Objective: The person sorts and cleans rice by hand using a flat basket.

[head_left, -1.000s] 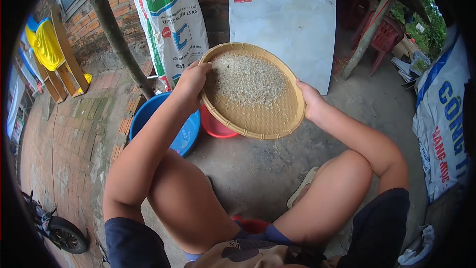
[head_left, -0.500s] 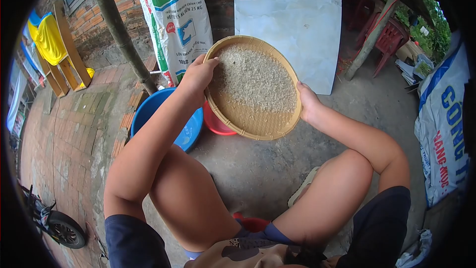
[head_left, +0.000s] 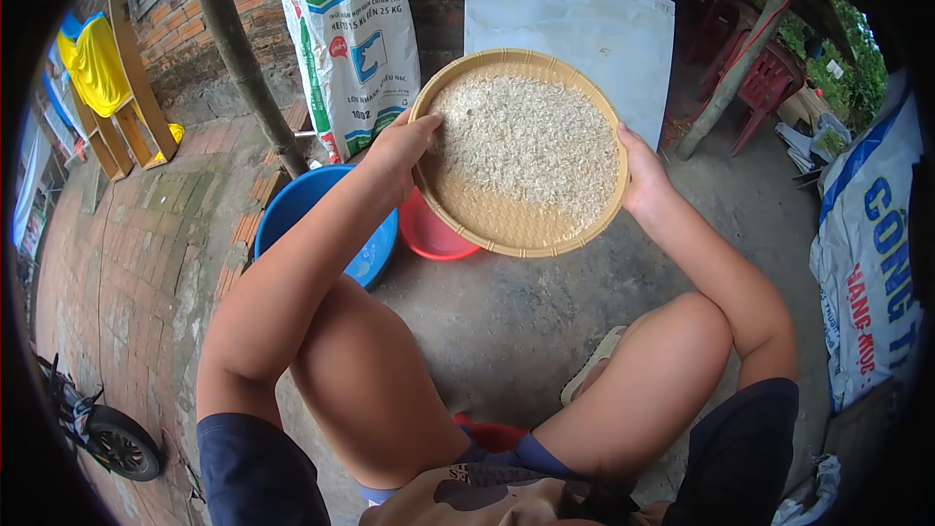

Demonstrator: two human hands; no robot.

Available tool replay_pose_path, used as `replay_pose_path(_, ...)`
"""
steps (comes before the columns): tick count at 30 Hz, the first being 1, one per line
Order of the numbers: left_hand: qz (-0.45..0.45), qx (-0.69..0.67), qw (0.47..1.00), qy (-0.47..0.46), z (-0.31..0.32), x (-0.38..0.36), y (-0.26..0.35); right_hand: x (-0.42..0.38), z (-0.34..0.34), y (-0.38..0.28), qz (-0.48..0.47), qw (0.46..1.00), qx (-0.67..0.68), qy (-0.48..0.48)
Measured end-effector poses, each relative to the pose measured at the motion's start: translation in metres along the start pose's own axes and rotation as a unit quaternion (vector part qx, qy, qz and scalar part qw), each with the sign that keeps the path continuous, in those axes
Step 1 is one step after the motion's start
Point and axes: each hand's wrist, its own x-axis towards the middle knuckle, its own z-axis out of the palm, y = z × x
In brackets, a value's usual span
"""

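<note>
A round woven bamboo winnowing tray (head_left: 492,219) is held up in front of me, above the concrete floor. Pale grains (head_left: 531,136) that look like rice cover its upper and right part; the weave shows bare at the lower left. My left hand (head_left: 404,146) grips the left rim, thumb over the edge and the other fingers mostly hidden beneath. On the right rim, my right hand (head_left: 643,175) is closed with its thumb at the edge and its fingers out of sight under the tray.
Below the tray's left side stand a blue basin (head_left: 282,219) and a red basin (head_left: 433,232). Behind are a feed sack (head_left: 355,49) and a white board (head_left: 575,15). Another printed sack (head_left: 867,263) is at right. A bamboo pole (head_left: 234,39) rises at left, a motorbike wheel (head_left: 122,443) lower left.
The tray has tipped so its face shows rounder and larger, and it has shifted a little right and up. The grains are spread wider across it. Both hands keep their hold.
</note>
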Motion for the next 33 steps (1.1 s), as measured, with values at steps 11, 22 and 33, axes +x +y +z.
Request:
replay_pose_path(11,-0.112,0.023,0.992,-0.054,0.013,0.017,-0.022,-0.036,0.015,-0.041,-0.128,0.991,-0.029,-0.033)
replay_pose_path(22,-0.131,0.027,0.989,-0.058,0.020,0.005,-0.016,-0.039,0.003,-0.042,-0.082,0.994,-0.038,-0.064)
replay_pose_path(33,-0.088,0.057,0.993,-0.050,-0.005,0.015,-0.018,-0.008,-0.030,0.025,0.167,0.977,-0.130,0.030)
